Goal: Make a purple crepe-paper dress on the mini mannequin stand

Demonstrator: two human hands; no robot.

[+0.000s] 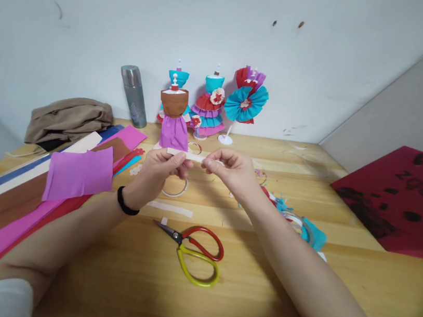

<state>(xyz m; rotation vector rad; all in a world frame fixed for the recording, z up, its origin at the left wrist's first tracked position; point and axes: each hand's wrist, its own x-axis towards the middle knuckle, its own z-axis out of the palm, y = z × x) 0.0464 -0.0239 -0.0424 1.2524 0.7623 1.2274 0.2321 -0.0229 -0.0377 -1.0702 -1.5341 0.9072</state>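
Observation:
Between my two hands a narrow pale strip (196, 157) is stretched out level above the table. My left hand (165, 168) pinches its left part between thumb and fingers, and my right hand (231, 167) pinches the right end with its fingertips. Just behind them stands a small dress form (173, 119) with a brown top and purple skirt. A second pale strip (171, 209) lies flat on the wood below my hands. Nearer to me rest scissors (180, 240) with one red and one yellow handle, tips pointing left.
Coloured crepe paper sheets (79, 174) are piled at left, by a brown cloth (69, 120) and a grey flask (133, 96). Other dressed forms (210, 103) stand along the wall. Coloured scraps and tape rolls (297, 223) lie under my right forearm; a red bag (398, 200) is at right.

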